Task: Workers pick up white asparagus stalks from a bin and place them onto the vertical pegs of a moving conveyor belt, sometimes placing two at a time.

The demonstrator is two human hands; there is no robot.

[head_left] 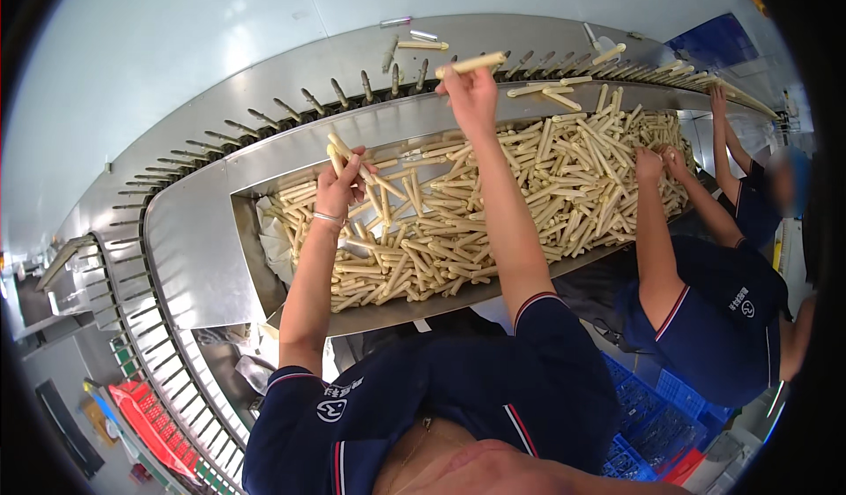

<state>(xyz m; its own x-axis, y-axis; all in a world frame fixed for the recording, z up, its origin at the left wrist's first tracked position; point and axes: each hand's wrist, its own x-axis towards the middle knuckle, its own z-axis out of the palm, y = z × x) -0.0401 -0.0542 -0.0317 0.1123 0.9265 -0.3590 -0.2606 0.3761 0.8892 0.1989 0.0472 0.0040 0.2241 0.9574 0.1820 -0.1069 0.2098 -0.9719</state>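
My right hand point(471, 98) is raised at the conveyor's row of dark upright spindles point(396, 79). Its fingers are closed on one slender cream-coloured tube point(480, 63), which lies nearly level above the spindle tips. Over the left part of the metal trough, my left hand point(338, 186) grips a few similar tubes point(335, 149), their ends sticking up past the fingers. Below both hands, the trough point(247, 248) holds a heap of loose cream tubes point(441, 253). The spindles left of my right hand stand bare.
The spindle conveyor point(154, 292) curves round the left side. Several tubes rest on the metal ledge at the trough's far edge. A co-worker's hands point(661, 162) are over the heap at right, with another person beyond. Blue crates point(643, 416) stand at lower right, a red crate point(154, 424) at lower left.
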